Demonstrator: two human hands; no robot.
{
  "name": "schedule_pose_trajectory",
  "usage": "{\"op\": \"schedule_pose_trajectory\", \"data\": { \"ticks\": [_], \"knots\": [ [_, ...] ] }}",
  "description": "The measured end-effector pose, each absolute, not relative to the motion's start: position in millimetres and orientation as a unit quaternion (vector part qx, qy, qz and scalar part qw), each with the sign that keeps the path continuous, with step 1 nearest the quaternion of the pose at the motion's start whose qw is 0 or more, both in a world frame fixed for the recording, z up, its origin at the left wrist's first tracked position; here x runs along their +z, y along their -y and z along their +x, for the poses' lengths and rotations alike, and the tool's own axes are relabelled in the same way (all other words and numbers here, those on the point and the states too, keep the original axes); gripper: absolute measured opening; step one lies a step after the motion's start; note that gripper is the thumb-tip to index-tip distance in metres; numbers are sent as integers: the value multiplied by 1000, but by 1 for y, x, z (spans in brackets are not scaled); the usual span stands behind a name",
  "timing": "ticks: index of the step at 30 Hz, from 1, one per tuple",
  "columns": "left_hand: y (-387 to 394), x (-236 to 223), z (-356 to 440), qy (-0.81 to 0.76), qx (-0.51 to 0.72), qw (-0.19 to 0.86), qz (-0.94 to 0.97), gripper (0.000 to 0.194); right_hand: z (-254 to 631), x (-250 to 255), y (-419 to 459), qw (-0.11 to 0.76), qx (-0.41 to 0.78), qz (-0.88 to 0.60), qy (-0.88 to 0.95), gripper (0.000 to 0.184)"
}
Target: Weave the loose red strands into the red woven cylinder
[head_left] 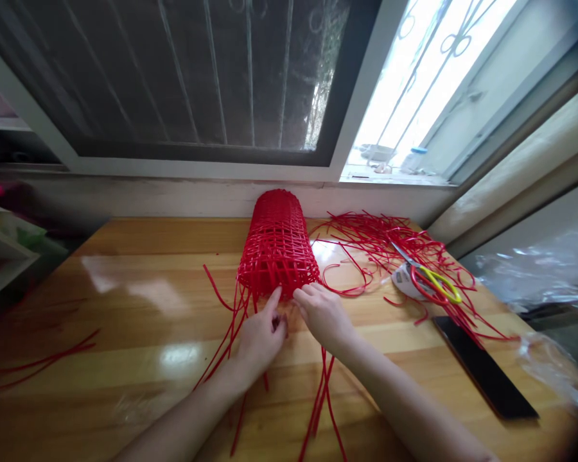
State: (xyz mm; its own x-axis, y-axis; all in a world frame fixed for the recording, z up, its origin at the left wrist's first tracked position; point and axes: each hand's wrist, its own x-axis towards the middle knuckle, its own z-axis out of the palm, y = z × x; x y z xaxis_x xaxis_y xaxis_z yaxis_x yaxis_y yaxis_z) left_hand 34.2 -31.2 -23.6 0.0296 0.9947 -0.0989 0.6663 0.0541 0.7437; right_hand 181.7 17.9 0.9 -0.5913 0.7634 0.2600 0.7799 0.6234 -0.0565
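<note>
A red woven basket (277,242) of plastic strips lies on its side on the wooden table (125,359), its open end towards me with loose strips (231,327) trailing out. My left hand (262,333) sits at the basket's near rim, index finger raised against the weave, other fingers curled on strips. My right hand (324,314) is just right of it, fingers bent and pinching strips at the rim.
A tangle of cut red strips (376,240) lies at the right with yellow-handled scissors (428,276) on it. A black flat slab (484,369) lies near the right edge beside clear plastic wrap (549,366). Stray strips (43,362) lie far left. A window wall stands behind.
</note>
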Motion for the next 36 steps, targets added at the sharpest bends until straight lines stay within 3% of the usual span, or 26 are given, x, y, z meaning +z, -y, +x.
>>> {"op": "schedule_pose_trajectory", "data": {
  "ticks": [20,27,33,36],
  "knots": [
    [22,-29,37,-673,133,105,720,37,191,-2,-30,119,-46,-412,902,16],
    [26,-25,32,-668,157,62,725,31,189,-10,-27,204,-12,-409,889,25],
    [26,-11,21,-641,196,50,741,24,201,-8,-60,452,155,-504,719,28],
    [26,-4,14,-616,217,81,753,18,198,-13,-92,476,255,-540,646,53]
  ]
}}
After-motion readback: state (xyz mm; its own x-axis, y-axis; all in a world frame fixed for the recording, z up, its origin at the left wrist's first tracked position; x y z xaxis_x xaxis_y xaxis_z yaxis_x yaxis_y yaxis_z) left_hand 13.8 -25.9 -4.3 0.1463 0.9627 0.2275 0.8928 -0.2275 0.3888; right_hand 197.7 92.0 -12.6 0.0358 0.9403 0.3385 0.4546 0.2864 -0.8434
